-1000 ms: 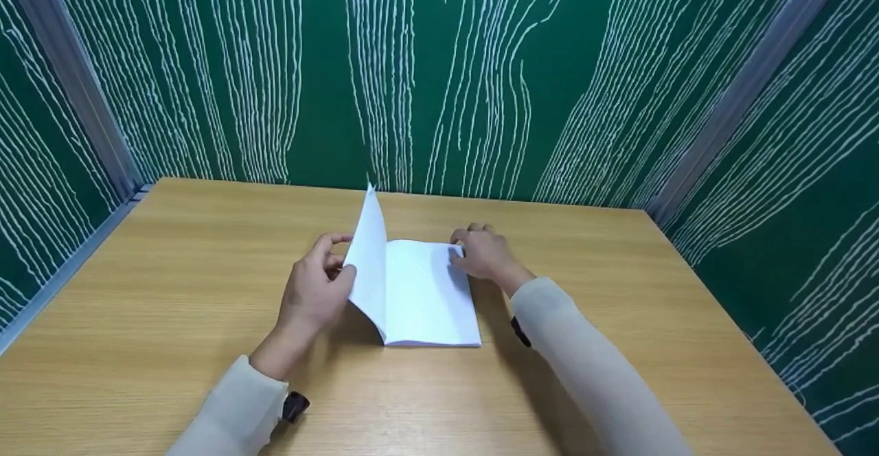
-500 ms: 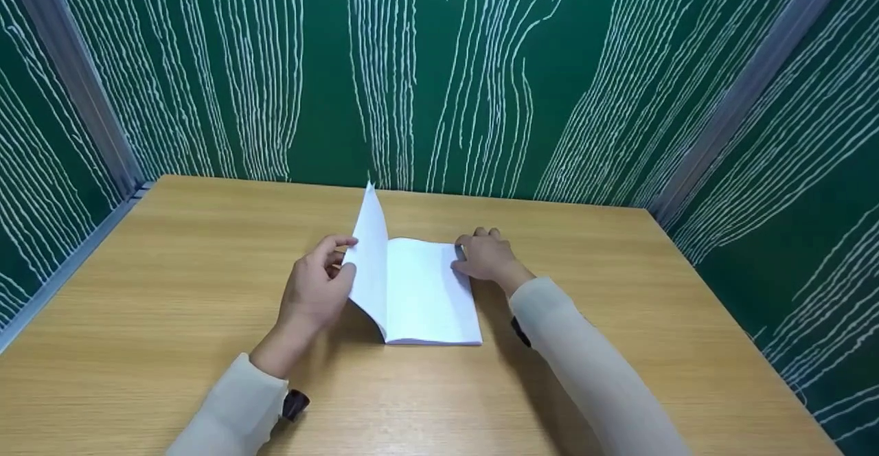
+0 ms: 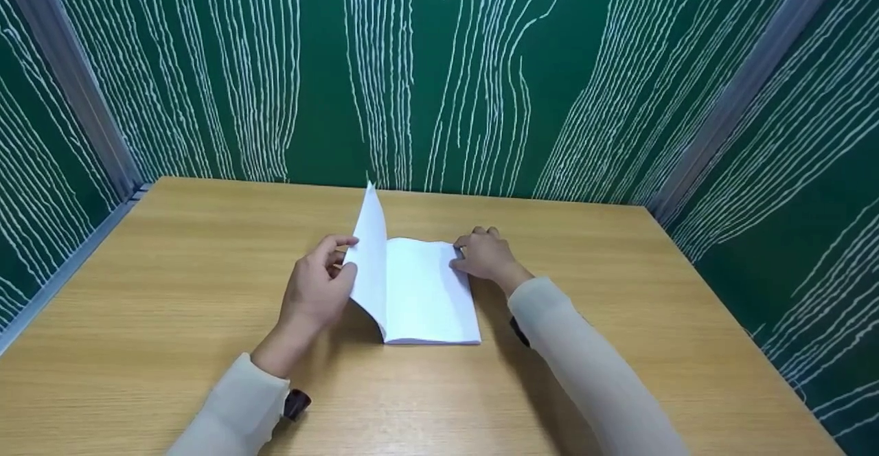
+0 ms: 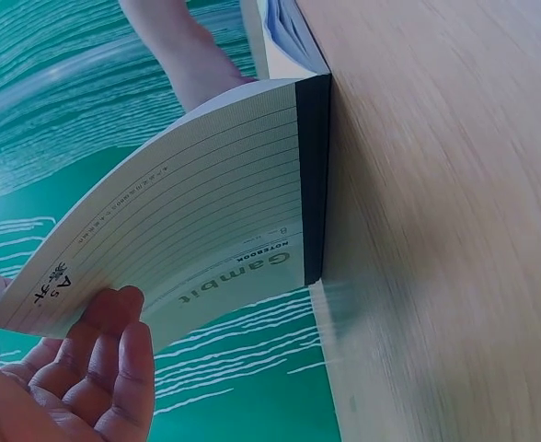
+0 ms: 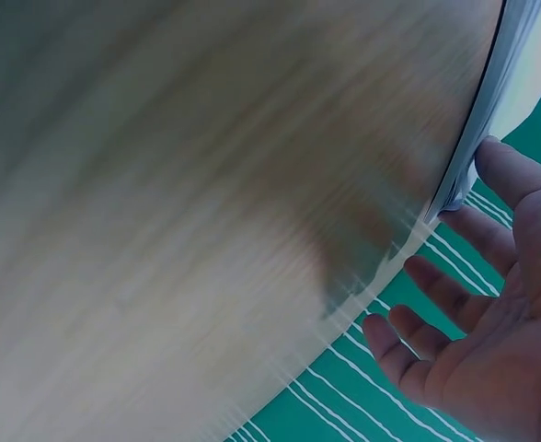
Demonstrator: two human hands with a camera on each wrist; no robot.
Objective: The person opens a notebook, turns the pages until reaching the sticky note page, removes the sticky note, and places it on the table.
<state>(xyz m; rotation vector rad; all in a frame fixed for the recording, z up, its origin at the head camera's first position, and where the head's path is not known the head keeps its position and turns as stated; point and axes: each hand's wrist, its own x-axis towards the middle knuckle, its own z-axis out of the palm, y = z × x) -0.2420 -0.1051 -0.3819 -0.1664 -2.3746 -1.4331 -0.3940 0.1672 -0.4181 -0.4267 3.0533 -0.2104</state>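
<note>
A notebook (image 3: 429,298) lies on the table with its blank white right side facing up. Its left part, the cover with pages (image 3: 369,257), stands raised from the spine. My left hand (image 3: 317,286) holds that raised part by its outer edge, the thumb on the page side. In the left wrist view the ruled-line cover (image 4: 215,203) reads "Gambit NOTEBOOK", has handwriting near the fingers and a dark spine (image 4: 314,184). At the far right corner, my right hand (image 3: 486,255) pinches the notebook's edge between thumb and index finger; its other fingers (image 5: 445,290) are spread off the paper.
The wooden table (image 3: 206,236) extends around the notebook on all sides. Green panels (image 3: 439,78) with wavy white lines stand behind and at both sides, joined by grey corner posts (image 3: 748,92). A dark device (image 3: 297,405) sits at the left cuff.
My right hand's fingers have shifted slightly at the notebook's far right corner. The left hand and the raised cover stay almost still.
</note>
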